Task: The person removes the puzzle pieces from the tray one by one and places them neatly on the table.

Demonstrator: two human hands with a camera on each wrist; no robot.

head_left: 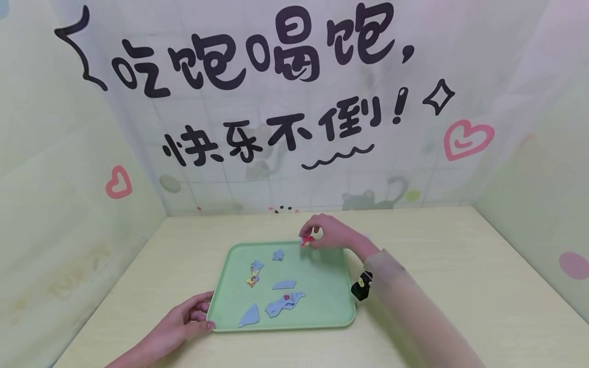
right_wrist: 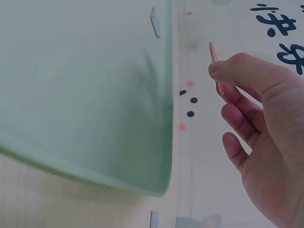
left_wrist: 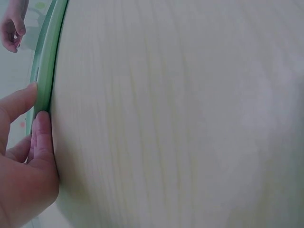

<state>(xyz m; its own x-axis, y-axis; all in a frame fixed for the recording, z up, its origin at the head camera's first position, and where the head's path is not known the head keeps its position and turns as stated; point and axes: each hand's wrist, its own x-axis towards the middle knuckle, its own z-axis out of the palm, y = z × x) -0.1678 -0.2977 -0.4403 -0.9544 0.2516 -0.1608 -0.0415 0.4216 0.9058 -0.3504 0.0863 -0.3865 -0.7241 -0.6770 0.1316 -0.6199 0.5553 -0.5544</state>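
Black lettering (head_left: 294,45), 2 pink hearts (head_left: 466,144)

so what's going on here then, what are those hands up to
A person is handling small flat pieces at a light green tray. The right hand pinches one piece with red on it, holding it up near the tray's far edge. The left hand grips the tray's left side by the near corner. Several bluish pieces lie spread on the tray, a few with coloured patches.
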